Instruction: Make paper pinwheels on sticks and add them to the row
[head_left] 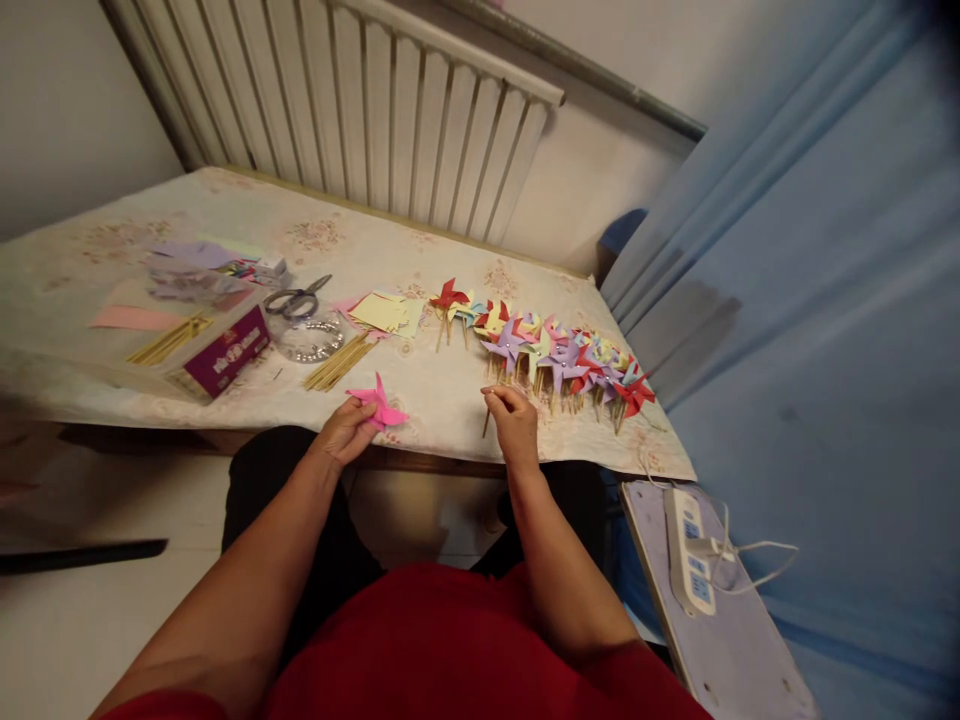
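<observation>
A bright pink paper pinwheel [381, 408] is pinched by its left side between the thumb and fingers of my left hand [351, 427], above the table's front edge. My right hand [514, 420] is closed in a pinch on a thin wooden stick [486, 424], whose lower end shows below the fingers. Just beyond that hand lies a dense group of finished pinwheels [562, 360] on sticks, in red, purple, yellow and other colours. A bundle of bare sticks [339, 362] rests beyond my left hand, beside a clear round dish [309, 342] of small shiny pieces.
Scissors [298, 300] lie behind the dish. Square paper sheets [386, 312] are stacked near mid-table. At the left stands a clear box with a purple label [227, 352], holding sticks. A power strip [690, 550] with white cables sits on a small stand [739, 640] at the right.
</observation>
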